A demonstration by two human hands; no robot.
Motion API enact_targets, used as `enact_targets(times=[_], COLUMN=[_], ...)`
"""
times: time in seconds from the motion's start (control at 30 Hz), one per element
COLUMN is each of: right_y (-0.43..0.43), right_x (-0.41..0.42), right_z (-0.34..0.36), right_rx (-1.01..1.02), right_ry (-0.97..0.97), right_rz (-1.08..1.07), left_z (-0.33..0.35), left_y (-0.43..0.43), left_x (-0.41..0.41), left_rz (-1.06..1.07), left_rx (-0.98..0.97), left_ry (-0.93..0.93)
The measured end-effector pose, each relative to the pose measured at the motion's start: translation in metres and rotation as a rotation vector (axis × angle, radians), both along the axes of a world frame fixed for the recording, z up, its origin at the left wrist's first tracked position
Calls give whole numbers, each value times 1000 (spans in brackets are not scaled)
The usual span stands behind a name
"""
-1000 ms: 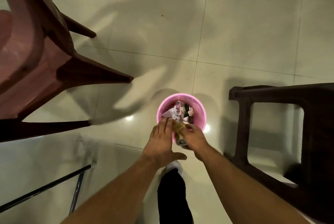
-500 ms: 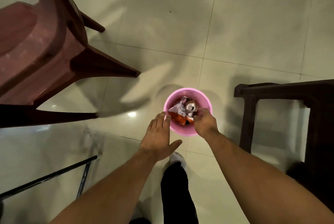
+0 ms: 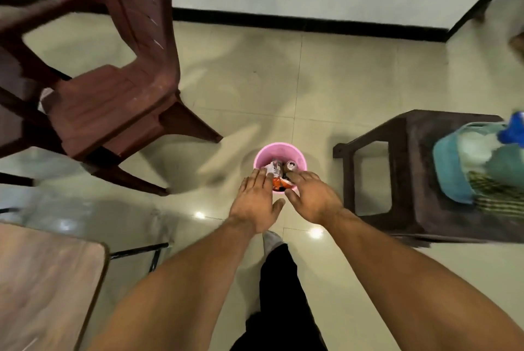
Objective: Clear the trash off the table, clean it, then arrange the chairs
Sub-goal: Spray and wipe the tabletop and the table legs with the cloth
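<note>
Pink trash bin (image 3: 279, 152): on the floor, holding drink can (image 3: 291, 165) and snack wrappers (image 3: 280, 184). Left hand (image 3: 256, 206), right hand (image 3: 314, 200): over its near rim, fingers extended, empty. Hazard: wrappers sit high; a knock from either hand likely tips the light bin and spills them.

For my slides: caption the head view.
Open left hand and right hand above a pink bin of trash.
</note>
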State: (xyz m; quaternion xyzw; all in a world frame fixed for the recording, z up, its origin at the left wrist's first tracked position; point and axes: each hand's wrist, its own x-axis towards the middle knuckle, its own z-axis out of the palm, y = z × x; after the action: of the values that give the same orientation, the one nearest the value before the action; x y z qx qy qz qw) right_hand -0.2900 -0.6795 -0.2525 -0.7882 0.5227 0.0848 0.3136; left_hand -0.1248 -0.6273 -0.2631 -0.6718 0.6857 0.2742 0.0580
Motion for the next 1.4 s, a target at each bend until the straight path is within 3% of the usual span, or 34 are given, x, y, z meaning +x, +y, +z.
enact_targets(times=[0.13, 0.47, 0.63, 0.83, 0.97, 1.1, 1.3, 1.4], right_y=[44, 79, 69, 33, -3, -44, -77, -81], right_x=[-35, -171, -263, -368, -414, -441, -456, -462], right_z=[99, 199, 202, 153, 109, 74, 50, 46], right_rx=[-113, -275, -260, -142, -49, 78, 274, 355], right_ry=[-40, 1, -6, -50, 38, -18, 45, 106], right_rz=[-26, -266, -445, -760, -783, -905, -1086, -1064], left_z=[88, 192, 197, 162, 128, 95, 67, 59], left_y=[40, 33, -3, -65, -115, -164, -211, -218], left_x=[-27, -160, -254, -357, -410, -451, -478, -486], left_rz=[-78, -346, -407, -397, -278, -29, 344, 394], left_rx=[-68, -226, -258, -114, 12, 81, 76, 76], left_ry=[-40, 12, 59, 84, 125, 231, 323, 330])
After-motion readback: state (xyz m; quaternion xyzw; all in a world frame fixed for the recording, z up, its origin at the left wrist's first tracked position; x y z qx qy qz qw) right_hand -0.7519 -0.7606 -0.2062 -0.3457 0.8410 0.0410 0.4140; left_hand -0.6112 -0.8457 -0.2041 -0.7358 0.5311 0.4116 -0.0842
